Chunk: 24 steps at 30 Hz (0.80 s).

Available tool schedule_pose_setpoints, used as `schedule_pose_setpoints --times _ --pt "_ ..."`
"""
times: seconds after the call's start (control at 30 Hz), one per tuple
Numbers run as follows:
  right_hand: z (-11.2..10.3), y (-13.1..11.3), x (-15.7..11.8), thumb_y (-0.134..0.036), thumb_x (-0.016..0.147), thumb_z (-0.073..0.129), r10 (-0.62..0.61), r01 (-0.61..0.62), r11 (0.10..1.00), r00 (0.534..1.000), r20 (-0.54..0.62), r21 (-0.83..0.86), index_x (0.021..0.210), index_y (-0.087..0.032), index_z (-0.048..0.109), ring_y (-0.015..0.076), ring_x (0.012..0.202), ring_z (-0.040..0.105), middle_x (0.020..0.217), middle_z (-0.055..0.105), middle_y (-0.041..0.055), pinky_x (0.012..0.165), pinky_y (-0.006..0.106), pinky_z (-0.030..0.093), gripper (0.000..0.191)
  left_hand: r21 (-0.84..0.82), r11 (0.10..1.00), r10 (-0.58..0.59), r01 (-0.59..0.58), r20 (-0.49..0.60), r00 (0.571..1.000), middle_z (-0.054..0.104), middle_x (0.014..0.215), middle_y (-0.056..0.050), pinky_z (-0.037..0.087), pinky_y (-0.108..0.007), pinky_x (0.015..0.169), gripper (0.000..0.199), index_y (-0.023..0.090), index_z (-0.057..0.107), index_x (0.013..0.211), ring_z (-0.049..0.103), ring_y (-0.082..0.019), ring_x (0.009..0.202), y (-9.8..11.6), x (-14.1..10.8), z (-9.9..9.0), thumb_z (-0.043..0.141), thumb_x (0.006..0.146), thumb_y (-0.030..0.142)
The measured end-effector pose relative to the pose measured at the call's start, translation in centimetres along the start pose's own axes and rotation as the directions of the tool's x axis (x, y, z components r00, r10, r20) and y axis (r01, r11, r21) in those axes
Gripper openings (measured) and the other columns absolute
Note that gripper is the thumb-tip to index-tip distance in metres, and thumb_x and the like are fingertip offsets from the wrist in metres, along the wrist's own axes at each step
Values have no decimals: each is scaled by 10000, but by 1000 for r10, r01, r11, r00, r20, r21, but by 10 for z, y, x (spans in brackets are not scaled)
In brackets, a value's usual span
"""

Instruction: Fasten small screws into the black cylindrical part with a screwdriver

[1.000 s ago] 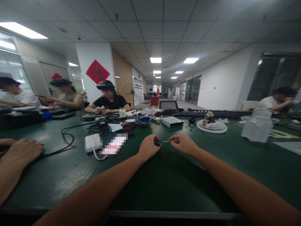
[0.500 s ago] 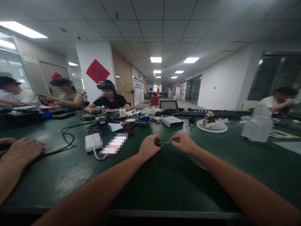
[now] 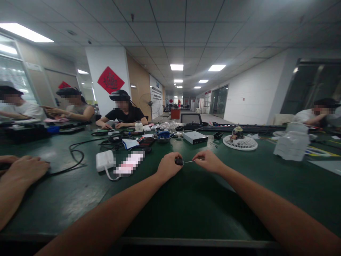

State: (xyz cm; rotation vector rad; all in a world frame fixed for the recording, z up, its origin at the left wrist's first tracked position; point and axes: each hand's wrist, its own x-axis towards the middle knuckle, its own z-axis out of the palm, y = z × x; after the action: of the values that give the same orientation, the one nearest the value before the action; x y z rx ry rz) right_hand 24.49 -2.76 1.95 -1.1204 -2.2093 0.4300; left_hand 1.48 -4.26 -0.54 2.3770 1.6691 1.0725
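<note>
Low over the green table, my left hand is closed around a small dark round part whose kind I cannot make out. My right hand grips a screwdriver; its thin metal shaft points left, and the tip meets or nearly meets the dark part. My fingers cover most of the screwdriver's handle. Beyond my hands sits a silver box-shaped drive, with a white fan grille carrying a motor to its right.
To the left lie a white power adapter, a blurred flat item and black cables. A co-worker's hands rest at the left edge. A clear plastic container stands at right. Several people sit around the table.
Both hands stay almost in place, with the screwdriver still pointing at the dark part. The fingers of my right hand have shifted very slightly on the handle.
</note>
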Motion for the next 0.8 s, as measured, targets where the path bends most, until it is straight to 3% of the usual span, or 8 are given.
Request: schedule_pose_setpoints --times 0.2,0.47,0.8 --pt "2 -1 0 -282 849 564 19 -17 993 1000 -24 113 982 -132 790 192 767 689 877 774 73 703 277 502 302 13 1000 -16 16 21 1000 719 952 -26 489 -293 770 229 263 743 944 661 -215 897 -1 1 -2 747 714 256" --pt "7 -1 0 -263 815 585 -11 10 1000 1000 -28 -22 922 -152 803 189 714 679 789 765 56 693 281 497 267 34 999 25 -25 -1 1000 711 986 -35 496 -306 839 263 266 751 979 653 -224 936 0 0 0 732 718 234" --pt "1 5 1 -243 833 588 42 -35 984 998 -36 176 952 -115 793 200 780 697 896 784 89 742 288 514 270 40 998 38 -38 12 999 694 1005 -36 493 -311 842 271 262 735 990 647 -222 943 -4 2 1 719 723 220"
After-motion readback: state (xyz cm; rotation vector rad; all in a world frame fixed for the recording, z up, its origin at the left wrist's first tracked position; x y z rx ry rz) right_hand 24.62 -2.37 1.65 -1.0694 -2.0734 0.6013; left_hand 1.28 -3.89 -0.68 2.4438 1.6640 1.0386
